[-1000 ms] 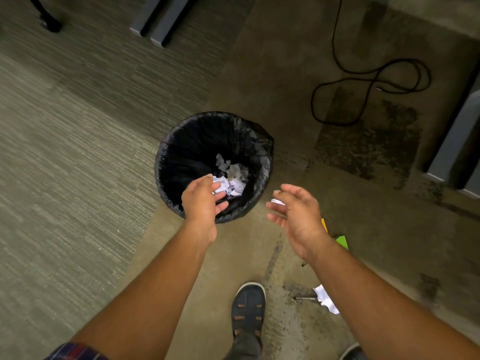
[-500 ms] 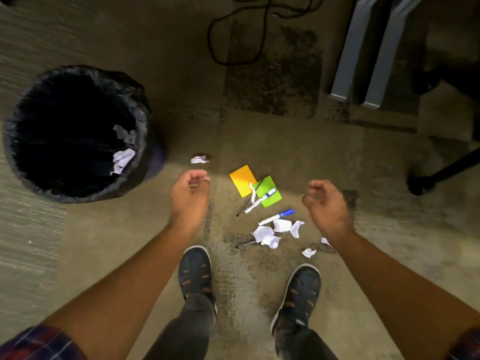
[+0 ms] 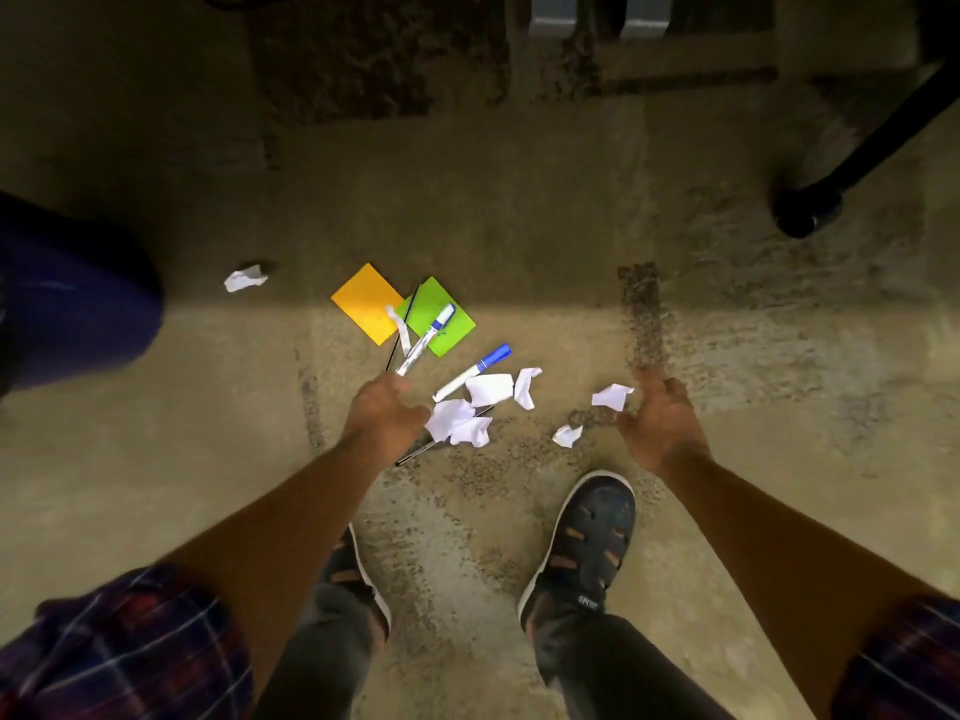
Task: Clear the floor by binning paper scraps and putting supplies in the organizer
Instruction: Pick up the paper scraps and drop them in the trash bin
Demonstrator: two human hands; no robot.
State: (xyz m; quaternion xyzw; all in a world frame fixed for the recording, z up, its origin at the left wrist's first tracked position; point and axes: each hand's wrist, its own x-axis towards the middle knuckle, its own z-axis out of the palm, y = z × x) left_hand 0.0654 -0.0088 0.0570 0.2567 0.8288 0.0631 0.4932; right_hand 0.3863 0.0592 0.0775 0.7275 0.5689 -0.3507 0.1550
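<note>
Your left grip [image 3: 387,413] and right grip [image 3: 662,423] hang loosely curled, holding nothing. Paper scraps [image 3: 457,420] lie on the floor [image 3: 519,226] between them; two markers [image 3: 472,374] lie just beyond, by the sticky notes [image 3: 363,301].

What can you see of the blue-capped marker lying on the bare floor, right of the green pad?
The marker is a slim white barrel with a blue cap, plastic by its look. It lies flat on the floor, slanted, cap toward the upper right, apart from the green note pad. Its barrel runs along a white paper scrap, seemingly touching it.
</note>
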